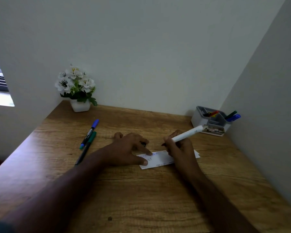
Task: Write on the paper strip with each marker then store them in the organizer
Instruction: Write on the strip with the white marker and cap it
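The paper strip (pixel 160 159) lies under both hands: left hand (pixel 129 148) presses it flat-fingered; right hand (pixel 180 147) grips a white marker (pixel 186 133).

The light here is dim and flat, and my view is soft all over, with a faint grain. Daylight comes from the window (pixel 0 91) at the far left, which is blown out to white, and it lays a pale sheen along the left edge of the bench (pixel 40 135). My forearms (pixel 57 190) sit in deep shadow, nearly black toward the bottom, where the picture also blurs. My left hand (pixel 129 148) throws a weak shadow on the wood beside it. The wide lens bends the walls (pixel 267 81) outward, so they lean at both sides. The writing on the paper strip (pixel 160 159) is too blurred to read fully.
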A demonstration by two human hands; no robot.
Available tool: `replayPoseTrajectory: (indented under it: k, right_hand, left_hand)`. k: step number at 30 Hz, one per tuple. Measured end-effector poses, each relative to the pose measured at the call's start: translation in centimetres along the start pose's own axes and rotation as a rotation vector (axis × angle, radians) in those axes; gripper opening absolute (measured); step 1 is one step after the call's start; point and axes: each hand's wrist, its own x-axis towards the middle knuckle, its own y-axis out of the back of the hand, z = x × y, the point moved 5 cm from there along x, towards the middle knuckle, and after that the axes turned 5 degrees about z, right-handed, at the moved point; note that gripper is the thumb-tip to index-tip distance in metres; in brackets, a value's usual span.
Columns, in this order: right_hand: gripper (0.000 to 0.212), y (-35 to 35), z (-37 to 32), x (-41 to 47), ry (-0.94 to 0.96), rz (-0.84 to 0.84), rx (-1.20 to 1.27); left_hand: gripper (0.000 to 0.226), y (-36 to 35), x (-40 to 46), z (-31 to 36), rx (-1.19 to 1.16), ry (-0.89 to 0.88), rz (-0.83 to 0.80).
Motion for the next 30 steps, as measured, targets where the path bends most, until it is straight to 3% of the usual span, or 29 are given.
replayPoseTrajectory:
  k: [2, 7, 30]
  right_hand:
    - [0.011, 0.0, 0.4, -0.3, 0.002, -0.058, -0.086]
    - [0.014, -0.5, 0.9, -0.8, 0.012, -0.174, -0.192]
    - [0.016, -1.2, 1.2, -0.3, 0.054, -0.206, -0.282]
  left_hand:
    - [0.045, 0.0, -0.1, 0.1, -0.015, 0.003, 0.007]
    - [0.054, 0.4, -0.4, 0.6, -0.046, 0.041, 0.004]
    - [0.056, -0.2, 0.2, -0.2, -0.079, 0.045, -0.050]
